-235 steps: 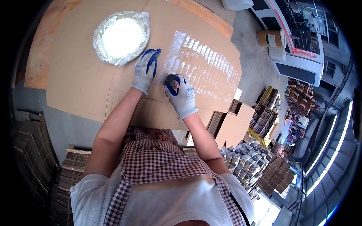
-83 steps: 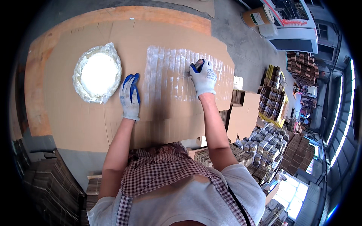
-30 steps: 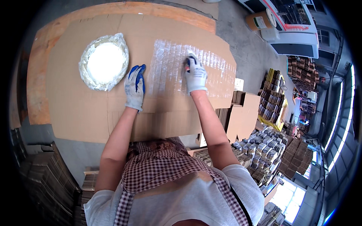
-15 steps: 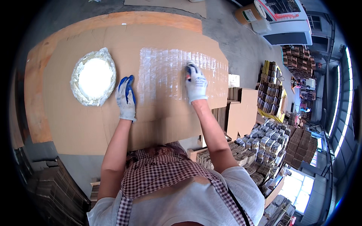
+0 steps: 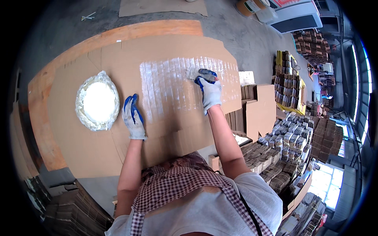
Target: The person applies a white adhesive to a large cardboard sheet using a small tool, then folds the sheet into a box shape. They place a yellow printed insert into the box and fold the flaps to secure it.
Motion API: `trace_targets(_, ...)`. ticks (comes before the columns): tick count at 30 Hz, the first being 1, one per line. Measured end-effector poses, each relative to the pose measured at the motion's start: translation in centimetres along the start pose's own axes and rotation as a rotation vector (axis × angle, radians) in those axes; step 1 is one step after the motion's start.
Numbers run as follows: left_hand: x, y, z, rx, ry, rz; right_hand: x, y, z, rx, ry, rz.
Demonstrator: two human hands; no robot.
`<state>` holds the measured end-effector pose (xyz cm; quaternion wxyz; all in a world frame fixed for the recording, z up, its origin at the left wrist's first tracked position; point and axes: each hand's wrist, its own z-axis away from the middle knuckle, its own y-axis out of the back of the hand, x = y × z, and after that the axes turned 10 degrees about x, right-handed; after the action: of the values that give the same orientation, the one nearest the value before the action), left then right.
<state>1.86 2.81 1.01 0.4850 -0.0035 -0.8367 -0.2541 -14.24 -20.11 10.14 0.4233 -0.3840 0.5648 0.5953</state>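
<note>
A large sheet of brown cardboard [image 5: 118, 59] lies in front of me. Glossy whitish streaks, like wet glue, cover a broad patch [image 5: 161, 86] at its middle and right. My right hand [image 5: 211, 91], in a white and blue work glove, is closed around what looks like a brush [image 5: 192, 73]; its pale, smeared end rests on the streaked patch, while the fingers hide most of the rest. My left hand [image 5: 134, 118], gloved alike, rests on the bare cardboard with fingers stretched out. Left of it stands a round bowl [image 5: 82, 106] with a crusted, wrapped rim and bright white contents.
Beneath the cardboard, an orange-brown wooden board [image 5: 157, 26] shows along the far and left edges. Stacked cardboard [image 5: 260, 108] stands close on the right, with several bundled piles [image 5: 285, 133] beyond. A brown drum [image 5: 250, 6] is at the far right on the grey floor.
My right hand has turned and moved slightly right, exposing the brush end at its left. The whole view has shifted; my left hand still rests beside the bowl.
</note>
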Motion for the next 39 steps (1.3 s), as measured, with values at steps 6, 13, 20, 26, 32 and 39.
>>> trace_targets(6, -0.1, 0.2, -0.1, -0.013, 0.024, 0.012, -1.2, -2.6, 1.8, 0.025, 0.452, 0.107)
trace_targets(13, 0.2, 0.2, -0.2, -0.036, 0.034, -0.011, -2.9, -8.7, 1.1, -0.056, 0.393, 0.124)
trace_targets(20, -0.3, 0.2, -0.1, -0.011, 0.042, -0.017, -2.3, -7.8, -1.2, 0.116, 0.557, 0.246)
trace_targets(26, 0.4, 0.1, -0.3, -0.031, 0.055, -0.018, -1.3, -9.2, -2.3, 0.047, 0.547, 0.335)
trace_targets(32, 0.0, 0.1, -0.1, -0.025, 0.086, 0.003, -0.8, -4.7, -6.7, 0.229, 0.560, 0.485)
trace_targets(39, 0.8, 0.2, -0.3, -0.028, 0.089, -0.005, -0.3, -3.3, -8.3, 0.139, 0.540, 0.463)
